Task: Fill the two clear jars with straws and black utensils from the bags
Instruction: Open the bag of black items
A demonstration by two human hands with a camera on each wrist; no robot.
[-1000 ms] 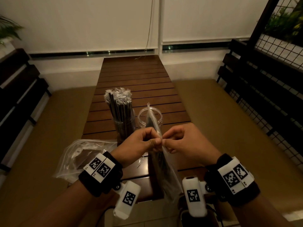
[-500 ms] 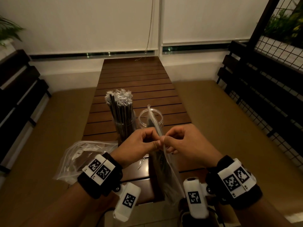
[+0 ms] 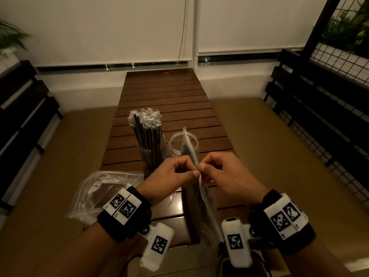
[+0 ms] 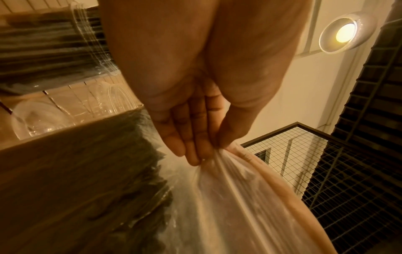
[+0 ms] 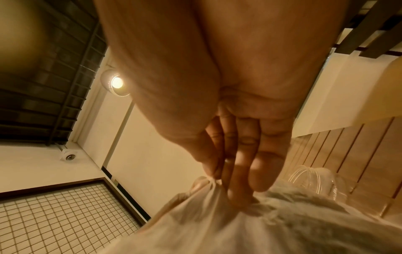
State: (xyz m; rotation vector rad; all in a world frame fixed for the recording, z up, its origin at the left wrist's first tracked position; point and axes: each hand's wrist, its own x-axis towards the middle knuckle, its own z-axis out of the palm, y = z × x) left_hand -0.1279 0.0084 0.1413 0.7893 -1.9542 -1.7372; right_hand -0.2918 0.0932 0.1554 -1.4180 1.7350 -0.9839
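1. Head view: a long dark-brown slatted wooden table (image 3: 169, 100) is running away from the person toward a white wall with lowered white roller blinds (image 3: 99, 27).
2. The left hand (image 3: 171, 176) and the right hand (image 3: 223, 174) are meeting over the near end of the table, thumbs almost touching, fingers curled, both pinching the top edge of one clear plastic bag of black utensils (image 3: 201, 208).
3. That bag is hanging upright between the hands, its lower part reaching down past the near table edge; dark contents are showing through the film.
4. Left wrist view: the left fingers (image 4: 191, 146) are pressing together with the thumb on bunched clear film, the bag (image 4: 239, 206) spreading below them.
5. Right wrist view: the right fingers (image 5: 237, 180) are pinching gathered film of the same bag (image 5: 217, 223) in like manner.
6. A clear round jar packed with black straws in clear wrappers (image 3: 148, 140) is standing upright on the table just beyond the left hand.
7. A second clear round jar (image 3: 175, 144) is standing just beside it to the right, directly behind the bag's upper corner; its contents cannot be told.
8. A crumpled clear plastic bag (image 3: 99, 192) is lying at the near left corner of the table, overhanging the edge.
9. A black wire-mesh screen (image 3: 329, 86) is standing at the right.
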